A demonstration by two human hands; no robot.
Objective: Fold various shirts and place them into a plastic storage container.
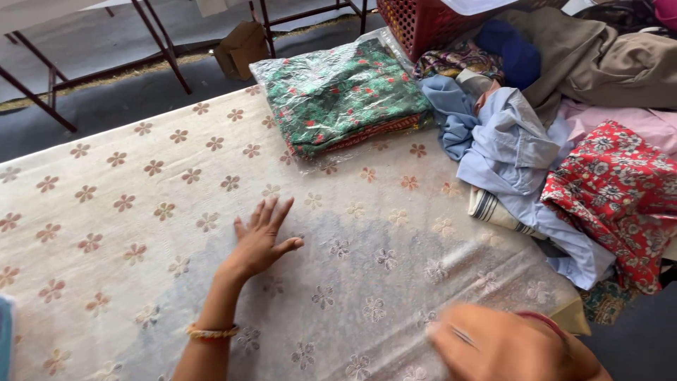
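The left hand (259, 240) lies flat and open, holding nothing, on the flowered cloth (141, 212) spread under it on the bench. The right hand (493, 346) is blurred; its grip is unclear. Press flat, smooth outward gently. Folded clothes (338, 95) sit beyond.

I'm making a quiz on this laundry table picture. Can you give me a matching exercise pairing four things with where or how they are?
Things:
1. left hand
2. right hand
3. green floral bundle
4. red basket

States:
A. wrapped in clear plastic
B. blurred, near the bottom edge
C. at the top, behind the clothes
D. flat on the flower-print cloth

Pairs: 1-D, 2-B, 3-A, 4-C
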